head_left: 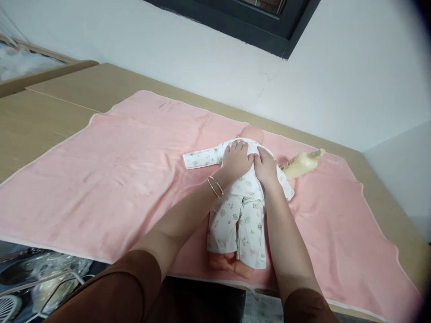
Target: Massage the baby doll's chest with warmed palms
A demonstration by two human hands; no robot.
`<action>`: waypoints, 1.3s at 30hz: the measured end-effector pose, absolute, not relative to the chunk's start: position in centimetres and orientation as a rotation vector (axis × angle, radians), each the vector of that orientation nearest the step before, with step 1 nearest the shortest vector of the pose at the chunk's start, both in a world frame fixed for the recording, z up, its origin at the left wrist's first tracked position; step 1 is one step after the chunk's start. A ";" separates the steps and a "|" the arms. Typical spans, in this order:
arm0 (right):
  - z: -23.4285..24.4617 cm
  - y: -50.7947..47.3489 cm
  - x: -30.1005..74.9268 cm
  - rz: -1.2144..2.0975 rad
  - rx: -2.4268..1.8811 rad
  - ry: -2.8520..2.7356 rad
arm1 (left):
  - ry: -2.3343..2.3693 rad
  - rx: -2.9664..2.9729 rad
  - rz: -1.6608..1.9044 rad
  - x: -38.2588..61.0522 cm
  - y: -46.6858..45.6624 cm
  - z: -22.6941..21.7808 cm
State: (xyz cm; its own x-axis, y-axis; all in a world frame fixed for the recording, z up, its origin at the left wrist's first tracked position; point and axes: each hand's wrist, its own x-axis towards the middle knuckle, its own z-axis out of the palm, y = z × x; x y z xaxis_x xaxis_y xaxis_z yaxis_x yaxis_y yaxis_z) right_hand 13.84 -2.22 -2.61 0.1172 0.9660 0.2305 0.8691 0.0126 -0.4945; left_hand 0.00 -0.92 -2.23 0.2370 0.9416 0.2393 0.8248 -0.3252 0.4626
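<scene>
A baby doll [247,215] in a white printed top and trousers lies stretched out, its bald head [252,133] pointing toward the wall. Its bare feet [232,264] stick out near the front edge. My left hand [237,158] rests flat on the doll's upper body, fingers extended. Beside it, my right hand [266,167] lies on the other side of the upper body, also with fingers stretched out. The thumbs meet or nearly meet. Whether the doll lies face up or face down I cannot tell. Part of its clothing is hidden under my hands.
A pink blanket [111,179] spreads under the doll over a wooden table [67,107]. To the right lies a cream-coloured pump bottle [301,163]. Clear plastic bags [55,278] sit below at the lower left. A white wall [208,67] with a dark window frame [269,31] stands behind.
</scene>
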 end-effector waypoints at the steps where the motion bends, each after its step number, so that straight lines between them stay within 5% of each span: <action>1: -2.6 -2.2 13.8 0.242 -1.884 -1.774 | 1.661 2.266 0.709 0.0 -0.9 -2.2; 15: -2.0 -2.4 13.8 0.210 -1.951 -1.848 | 1.670 2.279 0.675 -0.1 -1.2 -1.8; 27: 4.5 -7.2 10.6 0.144 -2.210 -2.180 | 1.499 2.317 0.193 -1.3 -4.7 4.9; 39: -0.5 -3.2 13.6 0.307 -1.949 -1.868 | 1.600 2.219 0.421 -1.5 -1.8 1.1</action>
